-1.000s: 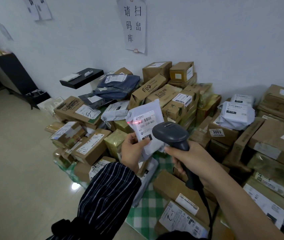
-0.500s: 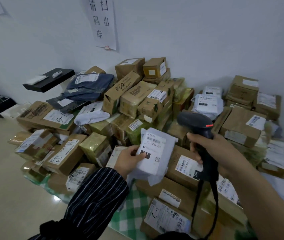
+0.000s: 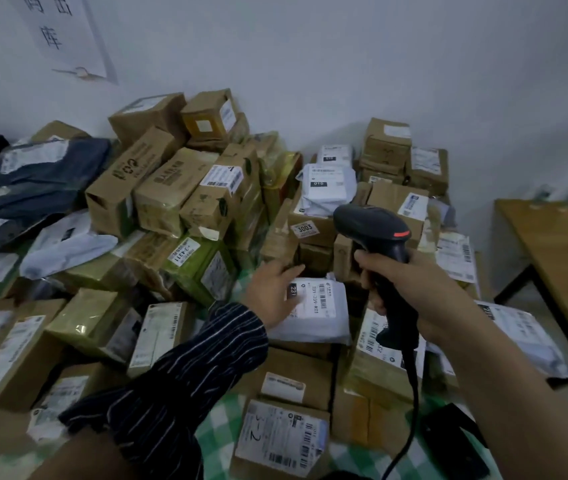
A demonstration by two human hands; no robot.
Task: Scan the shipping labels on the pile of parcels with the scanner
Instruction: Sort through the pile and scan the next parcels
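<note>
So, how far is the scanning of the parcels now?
Done: the white bag, held in red scanning light a second ago, now lies on the pile. In hand: the left hand rests on it; the right hand grips the scanner. Left: seemingly the many boxes around it.

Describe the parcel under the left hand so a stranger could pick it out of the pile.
Take the parcel pile against the white wall and look at its near middle, just left of the scanner in the right hand. A white mailer lies flat there under the left hand. Its neighbours are brown boxes; it is a soft bag whose label has a black tag reading 231.
</note>
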